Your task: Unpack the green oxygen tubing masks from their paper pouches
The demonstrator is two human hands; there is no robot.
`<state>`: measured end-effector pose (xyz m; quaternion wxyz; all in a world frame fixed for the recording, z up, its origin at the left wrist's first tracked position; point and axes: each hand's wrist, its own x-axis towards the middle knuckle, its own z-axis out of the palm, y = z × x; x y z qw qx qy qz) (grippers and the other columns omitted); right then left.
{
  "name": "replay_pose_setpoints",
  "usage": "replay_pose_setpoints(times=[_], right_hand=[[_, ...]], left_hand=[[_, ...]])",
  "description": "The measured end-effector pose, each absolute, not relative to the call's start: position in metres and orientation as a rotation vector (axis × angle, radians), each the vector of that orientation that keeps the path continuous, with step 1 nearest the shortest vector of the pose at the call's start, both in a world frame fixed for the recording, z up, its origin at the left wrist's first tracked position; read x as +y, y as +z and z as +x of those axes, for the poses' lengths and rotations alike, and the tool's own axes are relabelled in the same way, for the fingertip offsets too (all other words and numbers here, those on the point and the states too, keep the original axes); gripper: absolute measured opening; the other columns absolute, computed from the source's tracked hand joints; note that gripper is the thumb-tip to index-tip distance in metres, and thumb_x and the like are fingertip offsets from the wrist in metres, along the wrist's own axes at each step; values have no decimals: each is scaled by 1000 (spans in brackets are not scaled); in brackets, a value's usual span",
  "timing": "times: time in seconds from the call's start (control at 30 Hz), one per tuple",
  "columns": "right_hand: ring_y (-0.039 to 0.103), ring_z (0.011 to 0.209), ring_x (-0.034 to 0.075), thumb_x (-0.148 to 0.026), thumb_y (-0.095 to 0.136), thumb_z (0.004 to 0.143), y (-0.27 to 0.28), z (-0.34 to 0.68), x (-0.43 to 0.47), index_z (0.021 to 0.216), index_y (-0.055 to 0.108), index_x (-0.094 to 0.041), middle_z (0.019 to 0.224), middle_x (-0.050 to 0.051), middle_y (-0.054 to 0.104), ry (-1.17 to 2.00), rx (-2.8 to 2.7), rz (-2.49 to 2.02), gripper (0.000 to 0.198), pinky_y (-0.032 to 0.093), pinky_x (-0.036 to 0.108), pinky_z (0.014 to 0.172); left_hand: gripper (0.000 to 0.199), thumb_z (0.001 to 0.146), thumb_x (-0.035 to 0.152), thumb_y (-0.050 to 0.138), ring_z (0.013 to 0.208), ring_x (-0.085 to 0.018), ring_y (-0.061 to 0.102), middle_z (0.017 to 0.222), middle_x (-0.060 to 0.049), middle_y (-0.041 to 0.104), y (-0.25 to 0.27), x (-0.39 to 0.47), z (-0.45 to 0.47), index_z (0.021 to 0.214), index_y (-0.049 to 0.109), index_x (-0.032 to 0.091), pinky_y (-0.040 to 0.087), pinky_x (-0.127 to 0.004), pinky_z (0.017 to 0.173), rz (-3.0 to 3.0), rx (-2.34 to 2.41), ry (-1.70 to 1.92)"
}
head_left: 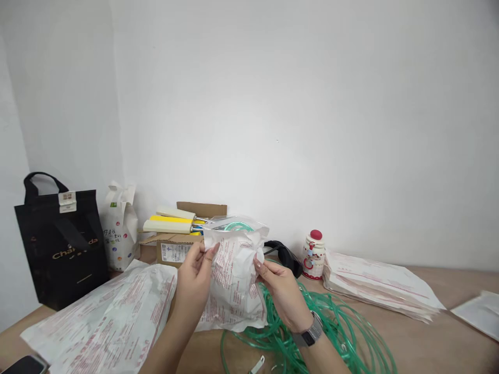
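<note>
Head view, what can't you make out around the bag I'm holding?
All in the head view:
Held bag: fine red print too small to read.
Cardboard box: partly hidden by the left hand.
Green tubing: partly hidden by the right hand.
Dark device: cut off by the bottom edge.

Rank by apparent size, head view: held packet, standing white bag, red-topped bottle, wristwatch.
1. Held packet
2. Standing white bag
3. Red-topped bottle
4. Wristwatch

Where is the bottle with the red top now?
In the head view, the bottle stands right of centre near the wall, between a black object and the stacked printed bags, behind the green tubing.
</note>
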<state>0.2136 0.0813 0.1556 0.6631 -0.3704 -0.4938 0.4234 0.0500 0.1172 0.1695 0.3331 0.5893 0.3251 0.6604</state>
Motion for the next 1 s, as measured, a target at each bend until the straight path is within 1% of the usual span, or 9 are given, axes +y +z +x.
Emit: replay_pose_setpoints(times=[0.2,0.33,0.43,0.53,0.67,0.77,0.83,0.9,1.0], right_hand=[[56,73,18,-44,71,68,156,224,83,87,75,-19,76,4,68,815,-1029,-868,33,43,32,73],[57,82,20,-43,67,72,152,216,83,96,73,-20,86,4,70,792,-1041,-837,33,43,33,78],[57,86,23,-42,66,74,150,211,82,102,71,-20,91,4,70,792,-1094,-824,36,44,34,76],[57,88,24,-42,68,72,154,212,79,96,73,-19,90,5,70,836,-1123,-776,33,44,36,80],[58,96,24,-39,71,69,167,221,74,95,72,-22,96,5,70,989,-1095,-631,30,41,38,90],[60,98,24,-44,70,69,177,228,69,94,72,-24,95,5,71,1182,-1035,-586,32,43,38,90],[61,98,24,-51,66,71,182,231,66,92,72,-24,93,5,71,1343,-1032,-628,35,44,37,90],[62,97,24,-57,59,74,184,232,64,92,71,-22,91,5,72,1467,-1035,-660,41,45,36,90],[64,94,23,-53,61,75,181,232,65,97,69,-19,94,7,71,1458,-1051,-698,42,44,37,91]], left_hand=[[37,76,50,57,100,-24,57,97,-8,63,182,126,38,95,55,18,44,-31,85,1545,685,1595],[65,72,44,65,129,-26,36,134,-11,44,171,120,51,127,39,21,31,-36,104,1689,655,1501],[89,65,37,73,134,-26,27,142,-10,34,165,113,58,138,23,24,24,-38,108,1820,694,1510],[88,58,30,78,128,-27,38,136,-8,45,168,112,52,134,35,25,30,-39,106,1857,700,1496],[32,63,27,72,97,-28,62,100,-6,70,181,117,28,95,70,22,44,-43,92,1843,721,1528],[14,72,18,62,86,-26,65,80,-2,74,190,112,16,74,74,26,36,-51,99,2128,540,1645],[28,77,11,55,100,-25,61,85,1,74,193,106,14,72,73,32,22,-55,107,2410,431,1676],[39,82,7,48,120,-23,48,109,4,68,192,101,18,73,73,36,11,-57,109,2618,446,1654],[41,87,11,41,137,-24,21,147,10,28,184,103,29,86,72,38,10,-55,111,2629,624,1648]])
